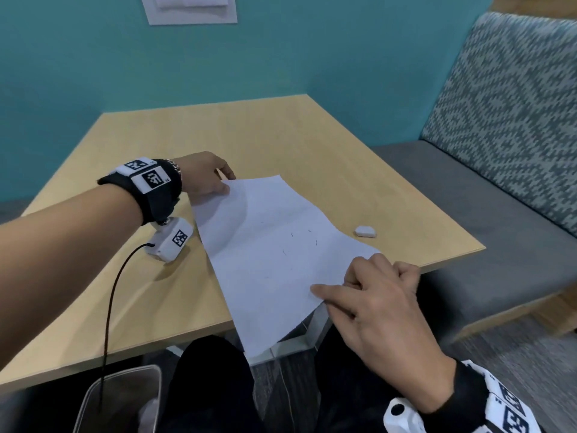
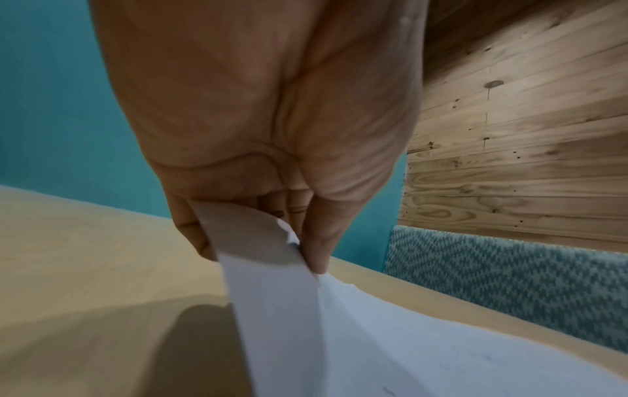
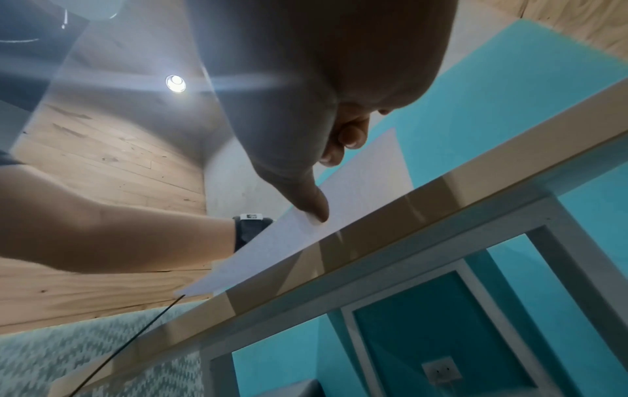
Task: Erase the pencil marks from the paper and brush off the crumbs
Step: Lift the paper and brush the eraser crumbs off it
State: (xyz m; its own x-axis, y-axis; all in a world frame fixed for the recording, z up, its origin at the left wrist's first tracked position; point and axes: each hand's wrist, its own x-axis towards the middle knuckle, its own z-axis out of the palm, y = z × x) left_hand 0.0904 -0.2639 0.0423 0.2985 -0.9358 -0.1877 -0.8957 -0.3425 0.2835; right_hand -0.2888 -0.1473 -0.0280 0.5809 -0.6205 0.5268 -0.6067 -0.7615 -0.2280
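A white sheet of paper with a few faint pencil strokes and dark crumbs is lifted and tilted over the near edge of the wooden table, its lower corner hanging past the edge. My left hand pinches the sheet's far corner between thumb and fingers. My right hand pinches the near right edge, thumb on top; the right wrist view shows the thumb on the paper from below. A small white eraser lies on the table to the right of the sheet.
A clear bin stands on the floor below the table's near edge, left of my legs. A grey patterned bench runs along the table's right side. A teal wall backs the table.
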